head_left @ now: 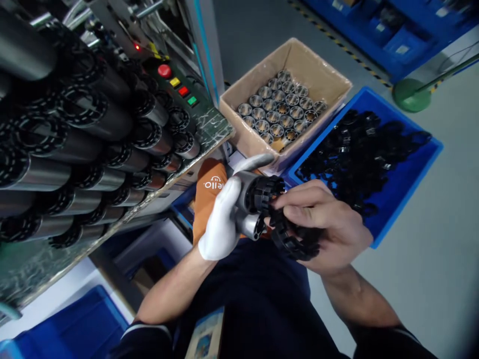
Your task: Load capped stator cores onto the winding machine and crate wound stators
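Note:
My left hand [220,222], in a white glove, is closed round two grey metal tubes. The upper metal tube [246,189] has a black toothed plastic ring [266,193] at its right end. Below it, the lower metal tube [247,225] shows a bare end with small openings. My bare right hand [337,227] is closed on black toothed plastic rings [294,244], some hidden by the palm. Its thumb and index finger are at the ring on the upper tube. Whether that ring is fully seated cannot be seen.
A cardboard box [318,72] holds rows of upright metal tubes. Beside it, a blue bin [402,187] contains loose black rings. At left, metal tubes with black ends lie stacked on a green bench [213,124], near a red button [164,71]. A green round base [411,94] stands on the floor.

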The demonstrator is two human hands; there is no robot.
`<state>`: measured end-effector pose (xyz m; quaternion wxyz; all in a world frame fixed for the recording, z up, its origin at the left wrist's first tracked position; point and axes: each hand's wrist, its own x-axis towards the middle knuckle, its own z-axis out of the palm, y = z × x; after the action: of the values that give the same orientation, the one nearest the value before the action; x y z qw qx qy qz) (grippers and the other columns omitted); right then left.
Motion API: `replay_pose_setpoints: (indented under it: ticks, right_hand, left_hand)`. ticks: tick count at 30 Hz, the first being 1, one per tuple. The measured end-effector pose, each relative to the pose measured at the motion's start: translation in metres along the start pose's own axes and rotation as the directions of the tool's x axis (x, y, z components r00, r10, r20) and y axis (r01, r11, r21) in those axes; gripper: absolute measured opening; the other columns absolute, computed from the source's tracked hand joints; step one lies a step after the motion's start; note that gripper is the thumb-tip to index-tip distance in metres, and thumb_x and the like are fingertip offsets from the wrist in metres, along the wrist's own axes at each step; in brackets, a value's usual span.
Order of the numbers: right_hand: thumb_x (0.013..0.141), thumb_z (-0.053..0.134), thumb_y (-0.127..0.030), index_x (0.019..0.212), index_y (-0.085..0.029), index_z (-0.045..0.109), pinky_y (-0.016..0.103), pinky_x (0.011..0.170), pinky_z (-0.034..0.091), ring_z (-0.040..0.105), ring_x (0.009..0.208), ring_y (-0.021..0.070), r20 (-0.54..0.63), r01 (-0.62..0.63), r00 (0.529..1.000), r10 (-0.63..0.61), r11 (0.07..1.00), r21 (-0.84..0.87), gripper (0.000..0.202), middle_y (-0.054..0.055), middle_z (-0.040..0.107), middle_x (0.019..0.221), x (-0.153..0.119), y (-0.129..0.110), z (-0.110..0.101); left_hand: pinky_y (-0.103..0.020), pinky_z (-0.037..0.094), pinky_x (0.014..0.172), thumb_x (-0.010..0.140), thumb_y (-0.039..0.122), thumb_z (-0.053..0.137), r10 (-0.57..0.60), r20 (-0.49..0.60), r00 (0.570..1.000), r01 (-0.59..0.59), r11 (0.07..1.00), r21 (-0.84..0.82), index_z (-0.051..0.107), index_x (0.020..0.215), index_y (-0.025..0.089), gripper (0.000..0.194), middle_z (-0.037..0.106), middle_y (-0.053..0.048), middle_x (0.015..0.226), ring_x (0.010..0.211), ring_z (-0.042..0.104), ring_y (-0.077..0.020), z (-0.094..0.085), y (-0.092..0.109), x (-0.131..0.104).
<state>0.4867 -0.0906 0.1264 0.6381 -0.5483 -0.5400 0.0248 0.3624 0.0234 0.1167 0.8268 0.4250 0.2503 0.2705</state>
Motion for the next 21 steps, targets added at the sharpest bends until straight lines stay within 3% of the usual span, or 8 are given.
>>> replay_pose_setpoints:
  ticks: [4, 8, 14, 21]
  right_hand:
    - [0.096, 0.086, -0.011, 0.112, -0.025, 0.082, 0.040, 0.074, 0.064, 0.080, 0.084, 0.0229, 0.028, -0.038, 0.999, 0.037, 0.999, 0.014, 0.021, 0.005, 0.086, 0.102, -0.002, 0.000, 0.010]
    - [0.097, 0.086, -0.014, 0.112, -0.022, 0.083, 0.040, 0.074, 0.062, 0.080, 0.083, 0.0219, 0.110, -0.034, 0.994, 0.030, 0.999, 0.040, 0.017, 0.005, 0.086, 0.101, -0.002, -0.002, 0.010]
    - [0.092, 0.087, -0.004, 0.107, -0.022, 0.084, 0.037, 0.067, 0.060, 0.077, 0.077, 0.0194, 0.163, -0.056, 0.985, 0.061, 0.998, -0.034, 0.024, 0.003, 0.084, 0.095, 0.000, -0.014, 0.006]
    - [0.092, 0.087, -0.006, 0.117, -0.022, 0.086, 0.040, 0.068, 0.061, 0.079, 0.078, 0.0232, 0.127, -0.133, 0.984, 0.121, 0.988, 0.085, 0.030, 0.005, 0.085, 0.096, -0.011, -0.010, 0.012]
  left_hand:
    - [-0.049, 0.061, 0.120, 0.118, 0.063, 0.051, 0.064, 0.018, 0.998, -0.065, 0.996, 0.056, 0.081, 0.140, 0.027, 0.052, 0.080, -0.008, 0.138, 0.132, 0.075, -0.0337, -0.012, 0.001, -0.009]
    - [-0.043, 0.064, 0.109, 0.119, 0.057, 0.052, 0.106, 0.028, 0.994, -0.108, 0.990, 0.086, 0.082, 0.139, 0.028, 0.046, 0.079, -0.006, 0.131, 0.119, 0.076, -0.0293, -0.021, -0.003, -0.016]
    - [-0.042, 0.066, 0.096, 0.115, 0.062, 0.060, 0.031, 0.137, 0.990, -0.045, 0.994, 0.104, 0.077, 0.145, 0.027, 0.050, 0.078, -0.008, 0.121, 0.106, 0.076, -0.0291, -0.030, 0.003, -0.023]
    - [-0.039, 0.066, 0.090, 0.119, 0.062, 0.051, -0.026, 0.158, 0.987, 0.007, 0.993, 0.119, 0.079, 0.145, 0.032, 0.048, 0.078, -0.007, 0.128, 0.105, 0.073, -0.0265, -0.038, -0.001, -0.030]
